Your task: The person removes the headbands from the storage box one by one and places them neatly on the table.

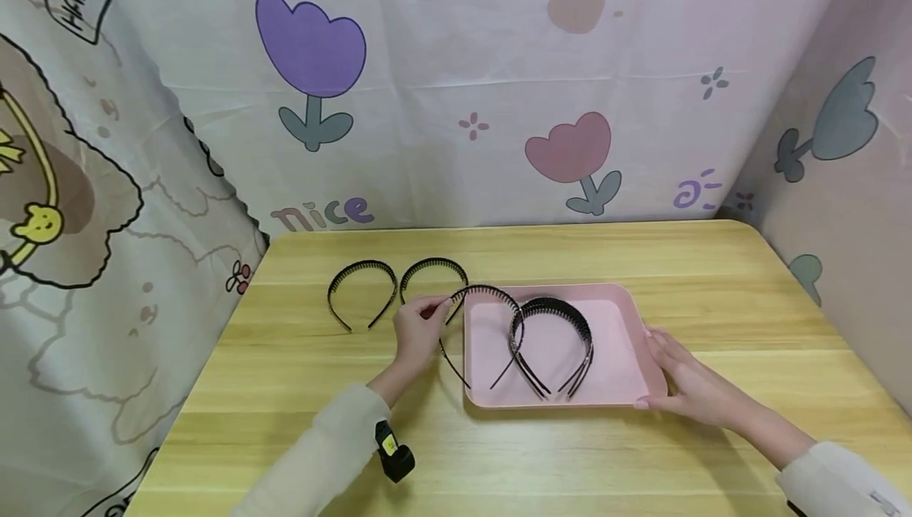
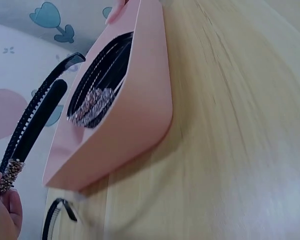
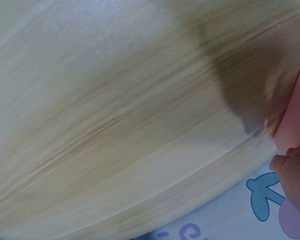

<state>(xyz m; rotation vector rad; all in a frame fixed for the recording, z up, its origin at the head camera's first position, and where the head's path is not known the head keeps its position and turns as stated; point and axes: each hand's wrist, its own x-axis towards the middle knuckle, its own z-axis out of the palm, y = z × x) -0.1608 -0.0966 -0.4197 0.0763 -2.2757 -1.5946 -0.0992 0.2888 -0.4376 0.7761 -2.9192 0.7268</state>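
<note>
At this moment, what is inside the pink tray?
Several black headbands lie bunched inside the pink tray, with glittery decoration. They overlap, hiding their number and what is beneath. The left hand holds another headband partly over the tray.

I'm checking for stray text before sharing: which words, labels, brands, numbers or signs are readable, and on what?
"nice": back cloth.
"HAPP", last letter unclear: left cloth.
Too small to read: yellow sticker on the black wrist device; mark on the right sleeve.
</note>
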